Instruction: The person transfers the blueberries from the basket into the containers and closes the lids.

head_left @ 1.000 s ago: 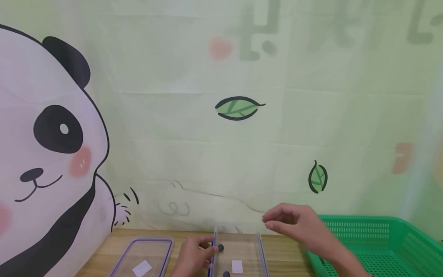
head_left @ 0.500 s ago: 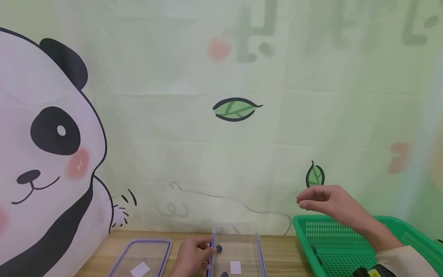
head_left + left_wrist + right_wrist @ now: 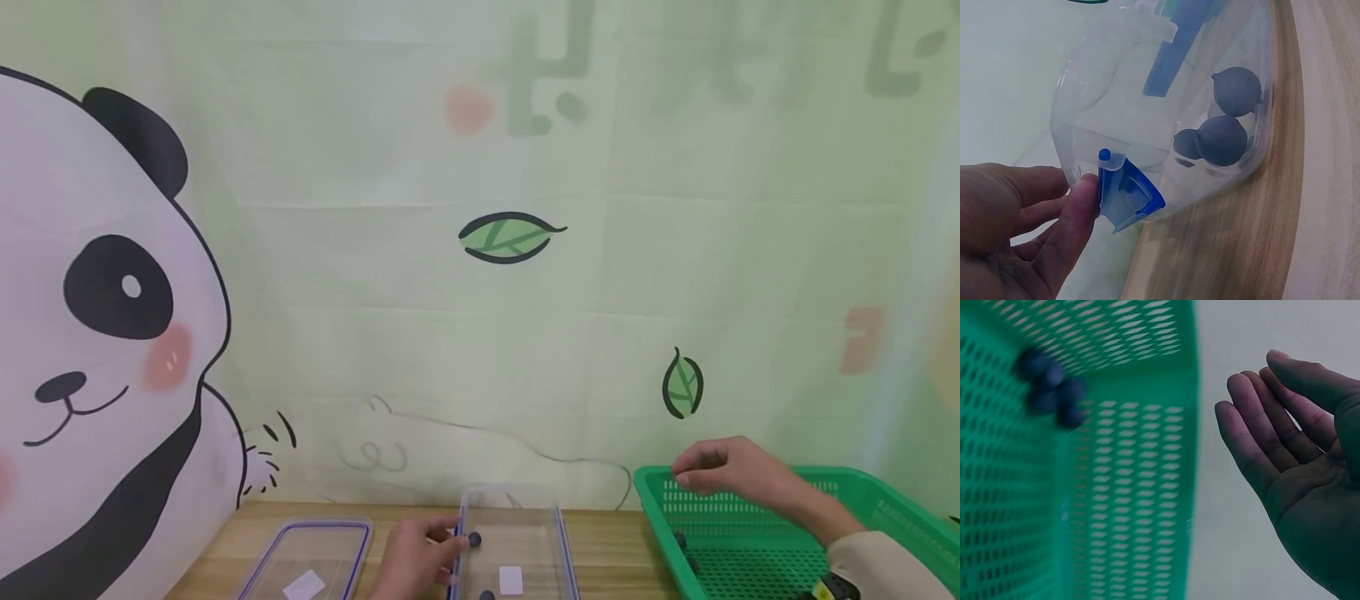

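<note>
A clear plastic box [image 3: 532,533] with blue latches stands on the table. My left hand [image 3: 420,554] pinches its left side, thumb and fingers at a blue latch [image 3: 1129,194] in the left wrist view. Inside the box lie a few dark blue-grey balls [image 3: 1237,91] with small nubs. My right hand [image 3: 735,471] is over the left part of a green perforated basket [image 3: 654,508], fingers loosely bent and nothing between them. Several dark blue balls [image 3: 1041,400], blurred in the right wrist view, lie together in a basket corner.
A clear lid [image 3: 330,542] with a blue seal and a white label lies left of the box. Another white label [image 3: 511,580] shows on the box. Behind the wooden table [image 3: 611,542] hangs a cloth with a panda print [image 3: 120,283].
My right hand has gone from near the box to the right, over the basket, first rising and then lowering. My left hand stays at the box's side.
</note>
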`<state>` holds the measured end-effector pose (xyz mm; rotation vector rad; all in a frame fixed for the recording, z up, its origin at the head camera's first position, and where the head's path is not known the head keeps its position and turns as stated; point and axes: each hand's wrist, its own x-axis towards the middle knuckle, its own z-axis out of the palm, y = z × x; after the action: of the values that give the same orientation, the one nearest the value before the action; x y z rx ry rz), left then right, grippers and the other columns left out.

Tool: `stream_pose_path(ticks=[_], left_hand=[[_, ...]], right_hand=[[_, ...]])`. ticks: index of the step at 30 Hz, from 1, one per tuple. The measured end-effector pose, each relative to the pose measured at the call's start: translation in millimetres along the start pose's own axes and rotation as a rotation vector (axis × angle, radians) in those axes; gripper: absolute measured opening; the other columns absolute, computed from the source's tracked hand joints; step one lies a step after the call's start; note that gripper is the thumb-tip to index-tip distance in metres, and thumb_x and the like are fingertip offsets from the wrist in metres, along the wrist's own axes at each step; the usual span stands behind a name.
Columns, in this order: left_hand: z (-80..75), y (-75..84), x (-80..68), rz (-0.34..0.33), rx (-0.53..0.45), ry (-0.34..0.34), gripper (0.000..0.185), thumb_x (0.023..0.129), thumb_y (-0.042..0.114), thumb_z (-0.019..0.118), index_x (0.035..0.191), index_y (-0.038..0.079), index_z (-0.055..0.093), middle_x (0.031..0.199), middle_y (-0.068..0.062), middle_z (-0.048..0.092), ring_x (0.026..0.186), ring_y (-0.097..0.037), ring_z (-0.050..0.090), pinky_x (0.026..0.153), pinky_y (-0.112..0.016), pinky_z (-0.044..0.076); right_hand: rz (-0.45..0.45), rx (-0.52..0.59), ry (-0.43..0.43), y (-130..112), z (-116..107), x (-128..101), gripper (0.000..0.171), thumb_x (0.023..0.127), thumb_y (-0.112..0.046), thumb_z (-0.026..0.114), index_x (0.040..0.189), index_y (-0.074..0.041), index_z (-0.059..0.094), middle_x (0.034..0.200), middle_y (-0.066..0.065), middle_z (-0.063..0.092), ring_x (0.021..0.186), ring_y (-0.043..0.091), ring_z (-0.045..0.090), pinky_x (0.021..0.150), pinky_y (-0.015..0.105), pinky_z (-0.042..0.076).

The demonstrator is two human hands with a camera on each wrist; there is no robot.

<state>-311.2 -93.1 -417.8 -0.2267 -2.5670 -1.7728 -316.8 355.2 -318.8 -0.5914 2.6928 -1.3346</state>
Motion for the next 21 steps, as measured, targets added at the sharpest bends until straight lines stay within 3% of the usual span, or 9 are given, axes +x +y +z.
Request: stream_pose_path(ticks=[6,12,16,21], left_hand=[[-0.1,-0.5,-0.1,0.0,-0.002,0.0,0.036,0.095,0.001,0.077,0.128,-0.01,0.07,0.088,-0.006,0.067,0.062,-0.014,0.068,0.057,-0.031,0.064],[-0.8,-1.9,-0.6,0.013,-0.016,-0.008,0.037,0.095,0.0,0.077,0.129,-0.012,0.068,0.09,-0.008,0.067,0.063,-0.014,0.069,0.057,-0.031,0.064],[-1.3,-0.8,-0.7,0.002,-0.017,-0.002,0.037,0.095,-0.001,0.076,0.129,-0.012,0.069,0.09,-0.008,0.067,0.063,-0.014,0.069,0.058,-0.031,0.064],[-1.7,0.7,-0.6,-0.001,-0.022,-0.001,0.037,0.094,-0.002,0.076,0.129,-0.011,0.069,0.09,-0.009,0.066,0.065,-0.015,0.068,0.058,-0.031,0.064]], right_hand=[[0.044,-0.006,-0.083,32,7,3,0.023,0.102,-0.009,0.07,0.116,0.009,0.072,0.108,0.016,0.075,0.097,0.035,0.072,0.083,0.05,0.065],[0.049,-0.086,-0.147,51,18,3,0.01,0.096,-0.002,0.072,0.104,0.004,0.075,0.097,0.011,0.074,0.086,0.028,0.069,0.072,0.04,0.063],[0.084,-0.129,-0.215,73,20,11,0.01,0.092,-0.003,0.075,0.102,-0.001,0.077,0.094,0.007,0.073,0.084,0.024,0.068,0.071,0.039,0.063],[0.16,-0.099,-0.251,154,18,39,0.017,0.087,-0.019,0.086,0.099,-0.009,0.079,0.094,0.005,0.075,0.084,0.028,0.071,0.07,0.044,0.064]])
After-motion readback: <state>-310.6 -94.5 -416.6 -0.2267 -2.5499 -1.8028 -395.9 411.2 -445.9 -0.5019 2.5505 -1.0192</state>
